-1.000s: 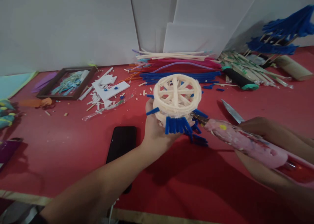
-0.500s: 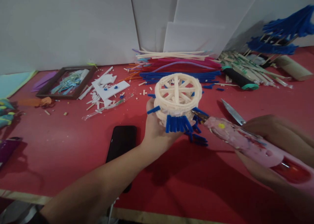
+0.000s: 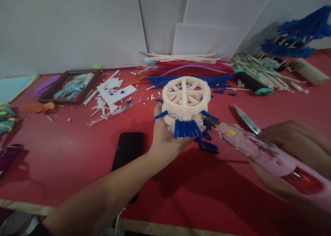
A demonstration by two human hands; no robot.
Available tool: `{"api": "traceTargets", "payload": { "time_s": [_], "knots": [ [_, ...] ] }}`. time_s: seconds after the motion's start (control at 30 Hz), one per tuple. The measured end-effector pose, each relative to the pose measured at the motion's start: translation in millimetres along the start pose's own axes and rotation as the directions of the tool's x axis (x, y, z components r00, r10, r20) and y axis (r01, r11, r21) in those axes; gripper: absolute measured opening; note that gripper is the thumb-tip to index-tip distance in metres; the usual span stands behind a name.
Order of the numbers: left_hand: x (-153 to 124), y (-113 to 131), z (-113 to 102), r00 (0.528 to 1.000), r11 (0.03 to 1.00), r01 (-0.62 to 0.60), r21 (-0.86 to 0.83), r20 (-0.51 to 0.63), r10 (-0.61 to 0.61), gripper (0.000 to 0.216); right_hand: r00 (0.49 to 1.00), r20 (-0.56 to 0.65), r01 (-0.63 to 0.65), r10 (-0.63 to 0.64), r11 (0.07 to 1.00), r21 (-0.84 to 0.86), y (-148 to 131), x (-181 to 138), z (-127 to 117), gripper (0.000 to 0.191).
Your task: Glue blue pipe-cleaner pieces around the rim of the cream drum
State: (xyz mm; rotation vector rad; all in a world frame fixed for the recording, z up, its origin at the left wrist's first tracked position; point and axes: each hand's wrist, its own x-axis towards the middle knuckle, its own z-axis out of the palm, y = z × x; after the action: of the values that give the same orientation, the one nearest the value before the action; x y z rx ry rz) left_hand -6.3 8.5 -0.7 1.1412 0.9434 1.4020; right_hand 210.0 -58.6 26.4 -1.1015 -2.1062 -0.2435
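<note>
Held up over the red table is a cream wheel-like frame [image 3: 184, 103] made of fuzzy stems, with spokes across its top. My left hand [image 3: 165, 139] is closed around its lower part from below and the left. A row of short blue pipe-cleaner pieces [image 3: 186, 128] hangs from its front, and single blue pieces stick out at the sides. My right hand [image 3: 289, 143] is wrapped around a pink hot glue gun [image 3: 261, 150], partly hidden behind it. The gun's nozzle reaches the right side of the frame, by a blue piece. Scissors [image 3: 247, 118] lie just beyond my right hand.
Bundles of coloured pipe cleaners [image 3: 191, 70] lie along the back wall. A black phone [image 3: 128, 150] rests left of my forearm. White scraps [image 3: 111, 94] and a brown picture frame [image 3: 72, 86] are at the left; a blue-roofed model [image 3: 287, 48] stands at the far right.
The wheel-like frame has shifted very slightly left and tilted a little. The glue gun stays at its right side, moving slightly left with it.
</note>
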Motion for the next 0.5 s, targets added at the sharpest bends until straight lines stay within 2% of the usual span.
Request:
{"api": "traceTargets", "payload": {
  "time_s": [0.1,0.27,0.37,0.5],
  "knots": [
    [0.0,4.3,4.2,1.0,1.0,-0.008,0.024,0.006,0.008,0.099,0.999,-0.023,0.03,-0.03,1.0,0.001,3.4,-0.7,-0.7,0.008],
    [-1.2,6.0,7.6,1.0,1.0,0.001,-0.01,0.009,-0.001,0.103,0.997,0.064,0.036,-0.033,0.999,-0.04,2.4,1.4,-5.1,0.008],
    [-2.1,5.1,5.0,1.0,1.0,0.015,-0.016,0.025,-0.015,0.095,1.0,0.009,0.021,-0.021,0.998,-0.065,-0.1,1.6,-4.9,0.008],
    [-0.9,8.2,5.0,0.998,0.999,0.029,-0.019,0.05,-0.028,0.085,0.998,0.056,-0.024,0.029,0.995,-0.094,-4.6,-0.6,-5.1,0.017]
  ]
}}
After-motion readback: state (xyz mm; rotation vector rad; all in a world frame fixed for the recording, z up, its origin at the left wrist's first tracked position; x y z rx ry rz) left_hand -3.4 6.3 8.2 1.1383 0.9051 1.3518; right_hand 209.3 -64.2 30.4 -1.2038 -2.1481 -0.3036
